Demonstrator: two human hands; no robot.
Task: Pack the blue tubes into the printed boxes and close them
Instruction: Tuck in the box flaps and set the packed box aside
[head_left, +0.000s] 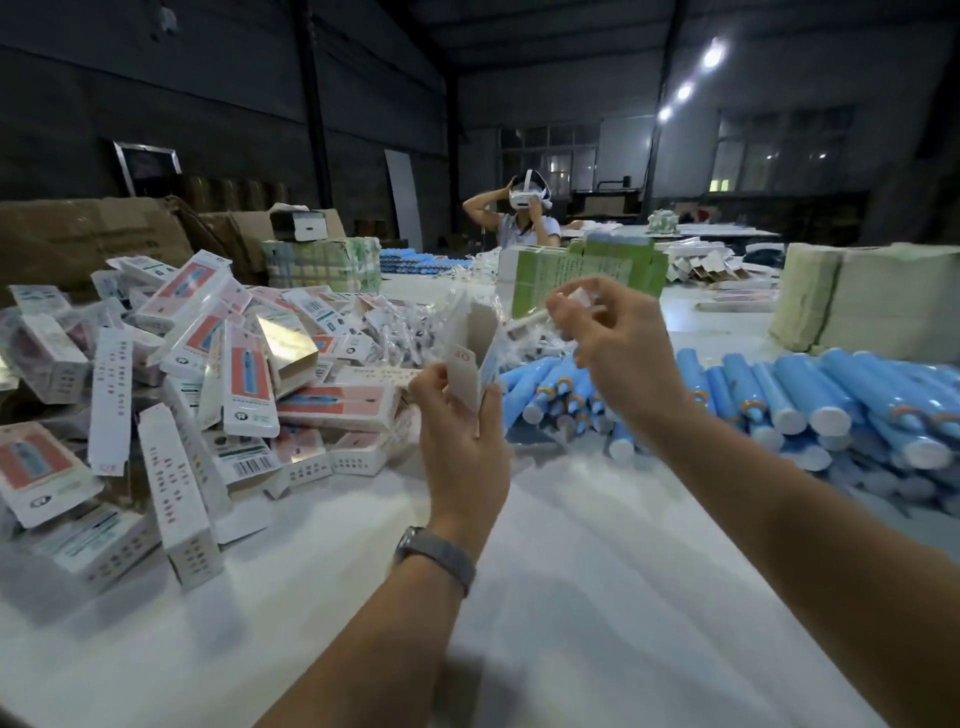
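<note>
Left hand (460, 415) grips open printed box (470, 358) — print too blurred to read; right hand (618, 343) pinches small clear packet (576, 300), blue tubes (810, 400) at 3 o'clock on tabletop (597, 571).

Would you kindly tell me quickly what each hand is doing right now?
Left hand: grips an upright, open-topped white printed cardboard box.
Right hand: pinches a small clear plastic-wrapped item; what it is cannot be told.

Single head-worn view; looks forward and down across table (597, 597); wide-angle, edges bowed; both hands close in centre; hall beyond; no second view to overlap.
</note>
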